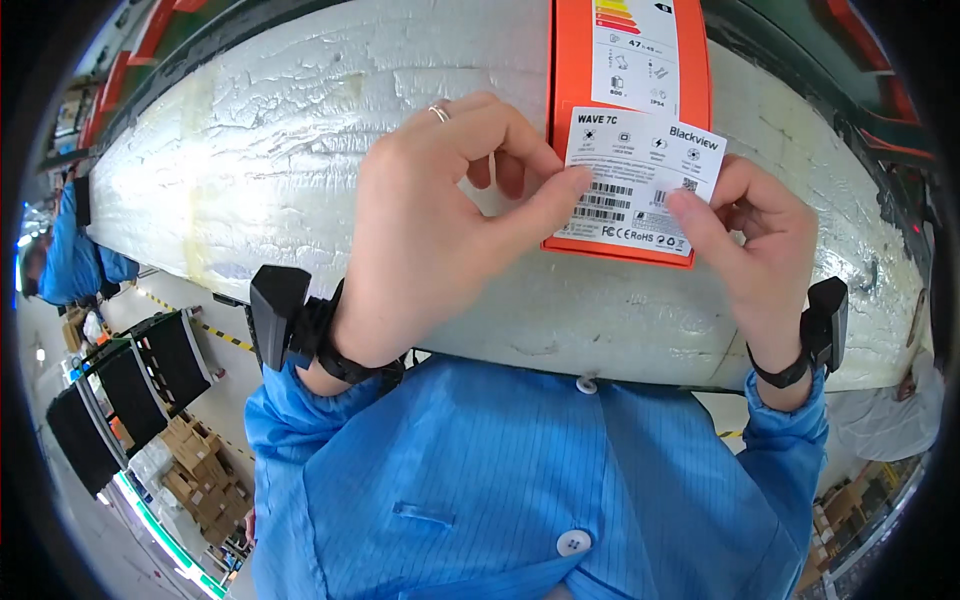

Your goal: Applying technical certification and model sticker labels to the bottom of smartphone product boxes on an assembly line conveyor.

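Observation:
A white printed label [640, 165] with barcodes and small icons lies slightly tilted over the near end of an orange-red box [693, 60]. My left hand [440, 195] pinches the label's left edge between thumb and index finger. On the opposite side, my right hand [758, 225] grips the lower right edge, its thumb on the printed face and fingers curled behind. Whether the label touches the box all over cannot be told. Farther up the box is another white label [635, 65] with a coloured bar scale. Each wrist wears a black strapped device.
The box rests on a worktop [270, 150] covered in wrinkled whitish film. Beyond its left end are a person in blue [75, 250], black-topped racks [110, 390] and stacked cardboard boxes [200, 470]. Clear plastic sheeting [890, 415] hangs at the right.

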A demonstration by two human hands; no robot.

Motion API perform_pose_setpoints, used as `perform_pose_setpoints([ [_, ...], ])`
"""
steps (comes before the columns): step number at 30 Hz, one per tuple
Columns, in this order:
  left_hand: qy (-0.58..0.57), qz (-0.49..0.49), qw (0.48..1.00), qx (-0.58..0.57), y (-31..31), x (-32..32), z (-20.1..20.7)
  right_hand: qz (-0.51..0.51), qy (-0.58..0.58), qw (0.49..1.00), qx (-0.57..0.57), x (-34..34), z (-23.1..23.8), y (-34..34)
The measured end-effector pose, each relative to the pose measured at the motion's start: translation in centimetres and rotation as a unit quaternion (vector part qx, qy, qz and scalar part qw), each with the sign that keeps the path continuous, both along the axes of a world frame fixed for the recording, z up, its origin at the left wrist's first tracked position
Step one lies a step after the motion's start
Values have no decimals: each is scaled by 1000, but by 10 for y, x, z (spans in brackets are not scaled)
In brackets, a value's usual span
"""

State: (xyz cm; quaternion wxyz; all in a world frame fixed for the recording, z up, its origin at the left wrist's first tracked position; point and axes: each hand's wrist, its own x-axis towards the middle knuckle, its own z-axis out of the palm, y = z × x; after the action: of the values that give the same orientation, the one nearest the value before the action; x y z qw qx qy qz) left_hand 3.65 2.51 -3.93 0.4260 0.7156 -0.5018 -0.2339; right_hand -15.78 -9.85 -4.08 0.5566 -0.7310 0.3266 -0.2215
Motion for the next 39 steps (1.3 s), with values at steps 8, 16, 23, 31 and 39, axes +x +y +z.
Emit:
perform_pose_setpoints([
  [8, -135, 3, 989, -57, -50, 40, -10, 28, 169, 968, -185, -5, 2, -26],
  [16, 170, -51, 982, -66, -85, 60, -26, 110, 154, 760, -622, 16, -4, 33],
  [23, -95, 4, 995, -25, -21, -1, -15, 109, 280, 851, -430, -45, 36, -31],
  [31, -211, 28, 969, -128, -78, 81, 10, 190, 250, 797, -516, -29, 43, -134],
  [39, -351, 230, 908, 10, -180, 187, -26, 49, 127, 790, -598, 53, 36, -203],
])
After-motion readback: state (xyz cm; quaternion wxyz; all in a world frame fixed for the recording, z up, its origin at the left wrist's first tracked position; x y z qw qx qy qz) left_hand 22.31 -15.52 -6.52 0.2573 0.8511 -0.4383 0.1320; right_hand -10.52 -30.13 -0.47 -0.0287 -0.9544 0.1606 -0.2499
